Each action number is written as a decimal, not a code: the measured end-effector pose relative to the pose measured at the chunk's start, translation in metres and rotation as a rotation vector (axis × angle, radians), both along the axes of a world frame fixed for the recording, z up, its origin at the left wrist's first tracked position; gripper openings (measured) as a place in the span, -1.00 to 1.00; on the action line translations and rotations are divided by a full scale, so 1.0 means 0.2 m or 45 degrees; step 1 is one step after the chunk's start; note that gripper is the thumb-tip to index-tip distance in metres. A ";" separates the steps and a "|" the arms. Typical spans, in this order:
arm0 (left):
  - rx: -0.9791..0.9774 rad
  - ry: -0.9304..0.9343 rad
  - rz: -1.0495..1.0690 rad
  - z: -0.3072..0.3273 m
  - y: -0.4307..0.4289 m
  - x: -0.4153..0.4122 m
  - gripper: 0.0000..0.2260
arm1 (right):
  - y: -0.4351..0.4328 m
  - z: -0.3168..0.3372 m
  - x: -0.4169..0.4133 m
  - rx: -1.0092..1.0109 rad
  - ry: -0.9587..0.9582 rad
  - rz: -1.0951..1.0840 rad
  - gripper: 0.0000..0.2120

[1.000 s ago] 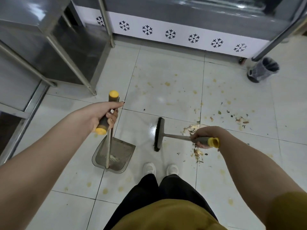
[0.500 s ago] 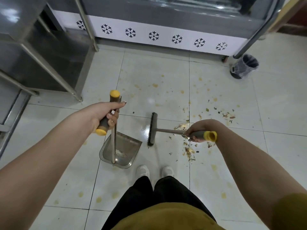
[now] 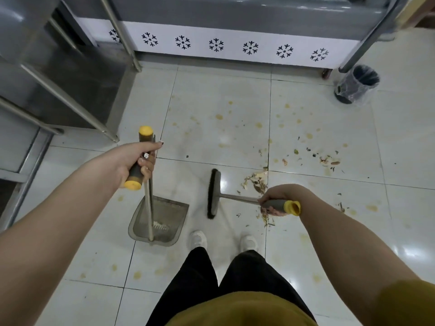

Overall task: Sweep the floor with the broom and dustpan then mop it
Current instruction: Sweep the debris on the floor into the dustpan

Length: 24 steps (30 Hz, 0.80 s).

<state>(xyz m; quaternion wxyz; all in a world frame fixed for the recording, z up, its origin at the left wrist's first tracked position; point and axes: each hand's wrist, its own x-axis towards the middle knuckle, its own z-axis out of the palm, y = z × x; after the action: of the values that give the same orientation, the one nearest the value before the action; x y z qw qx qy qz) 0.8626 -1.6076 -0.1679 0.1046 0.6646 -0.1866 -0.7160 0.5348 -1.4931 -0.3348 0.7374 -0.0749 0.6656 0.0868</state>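
My left hand [image 3: 134,158] grips the grey and yellow handle of the dustpan [image 3: 162,220], whose grey pan sits on the white tiled floor [image 3: 219,109] just left of my feet. My right hand [image 3: 277,196] grips the grey and yellow handle of the broom [image 3: 214,192]. Its black brush head stands on the floor between the pan and a heap of dry leaf scraps [image 3: 255,181]. More scraps [image 3: 324,158] and yellow stains lie scattered to the right and ahead.
A steel table frame [image 3: 70,100] stands at the left. A grey counter with a white snowflake-patterned base [image 3: 235,45] runs along the back. A small bin lined with a plastic bag [image 3: 357,84] sits at the far right by a steel leg.
The view has shifted a little, and the broom head and dustpan sit slightly closer to my feet. Both hands keep their grips.
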 end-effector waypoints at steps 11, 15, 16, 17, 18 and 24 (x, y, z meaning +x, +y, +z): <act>-0.086 0.021 0.013 -0.04 0.23 -0.53 -0.71 | 0.11 0.11 -0.60 -0.061 0.220 0.194 -0.82; -0.098 0.043 0.005 -0.03 0.28 -0.62 -0.71 | 0.12 0.13 -0.68 -0.089 0.189 0.125 -0.86; -0.097 0.043 0.004 -0.02 0.29 -0.64 -0.71 | 0.13 0.13 -0.69 -0.081 0.175 0.114 -0.86; -0.093 0.047 0.003 -0.02 0.30 -0.65 -0.72 | 0.13 0.13 -0.70 -0.069 0.158 0.128 -0.84; -0.089 0.055 0.004 -0.01 0.31 -0.66 -0.72 | 0.13 0.12 -0.71 -0.060 0.139 0.156 -0.83; -0.062 0.073 0.024 0.03 0.32 -0.62 -0.70 | 0.13 0.07 -0.58 -0.120 0.072 0.402 -0.80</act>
<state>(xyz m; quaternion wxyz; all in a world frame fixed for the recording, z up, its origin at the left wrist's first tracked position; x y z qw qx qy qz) 0.7384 -1.5434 -0.1610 0.1327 0.6427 -0.1946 -0.7290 0.4183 -1.4676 -0.3217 0.6912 -0.2105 0.6694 0.1724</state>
